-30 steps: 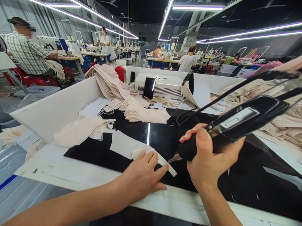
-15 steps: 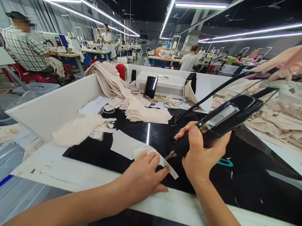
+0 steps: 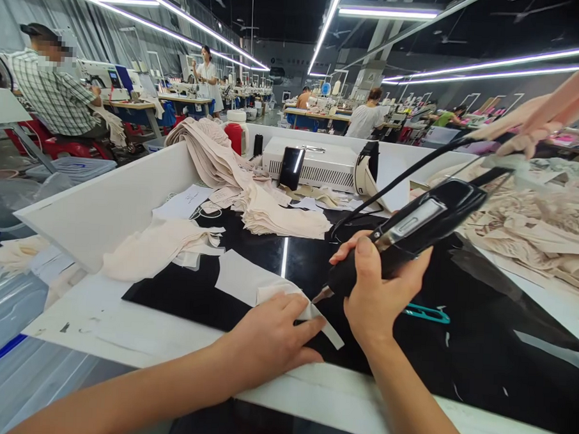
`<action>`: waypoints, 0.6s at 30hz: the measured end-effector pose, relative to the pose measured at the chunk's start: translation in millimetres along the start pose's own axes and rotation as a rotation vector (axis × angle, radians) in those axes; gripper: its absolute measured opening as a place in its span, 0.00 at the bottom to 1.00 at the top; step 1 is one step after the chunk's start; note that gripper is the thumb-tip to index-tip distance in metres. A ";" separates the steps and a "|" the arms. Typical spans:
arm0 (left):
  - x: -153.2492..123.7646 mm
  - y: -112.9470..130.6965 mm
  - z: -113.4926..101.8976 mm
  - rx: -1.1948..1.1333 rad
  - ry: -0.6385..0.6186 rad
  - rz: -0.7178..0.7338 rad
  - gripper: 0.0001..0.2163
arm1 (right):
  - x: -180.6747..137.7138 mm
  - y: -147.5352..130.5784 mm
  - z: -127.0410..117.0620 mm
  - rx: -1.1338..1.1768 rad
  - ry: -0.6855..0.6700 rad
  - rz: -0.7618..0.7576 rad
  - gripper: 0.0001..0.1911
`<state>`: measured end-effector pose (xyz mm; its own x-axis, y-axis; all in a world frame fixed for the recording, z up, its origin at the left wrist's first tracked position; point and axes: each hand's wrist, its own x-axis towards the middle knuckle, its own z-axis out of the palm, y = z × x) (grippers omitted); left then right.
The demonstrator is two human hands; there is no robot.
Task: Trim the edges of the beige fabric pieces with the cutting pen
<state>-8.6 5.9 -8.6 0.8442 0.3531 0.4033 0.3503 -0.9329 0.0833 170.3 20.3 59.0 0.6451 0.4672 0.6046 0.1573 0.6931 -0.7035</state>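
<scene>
My left hand (image 3: 279, 335) lies over a long white curved pattern piece (image 3: 239, 275), its fingers lowered and its thumb apart. Beneath those fingers is a cream fabric piece (image 3: 269, 294) on top of the white one. My right hand (image 3: 379, 294) is wrapped round a black corded handheld tool (image 3: 417, 216) with a silver lever along its body. The tool's narrow metal tip (image 3: 322, 295) meets the edge of the layered pieces beside my left fingers. Both pieces rest on a glossy black board (image 3: 184, 305).
Beyond the board are a stack of cream cut pieces (image 3: 284, 217), a phone (image 3: 290, 168) and a white vented box (image 3: 320, 164). A teal tool (image 3: 426, 314) lies to the right. Another person's hand (image 3: 528, 134) is near the tool's rear, beside piled fabric (image 3: 548, 222).
The tool and my right hand have shifted a little left, with the tip close by my left fingers. The other person's hand at upper right has also moved left.
</scene>
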 end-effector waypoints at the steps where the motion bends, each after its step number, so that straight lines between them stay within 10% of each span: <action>1: -0.4 -0.6 -3.2 -0.010 0.000 -0.016 0.26 | -1.1 -1.3 -0.6 0.005 -0.001 0.000 0.23; 18: -7.3 -1.2 -10.4 -0.064 -0.010 -0.087 0.22 | -1.3 -1.7 9.0 0.050 -0.012 0.005 0.24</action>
<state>-19.4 3.7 -2.2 0.8159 0.4335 0.3827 0.3965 -0.9011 0.1755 162.5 23.5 62.7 0.6367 0.4772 0.6058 0.1165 0.7171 -0.6872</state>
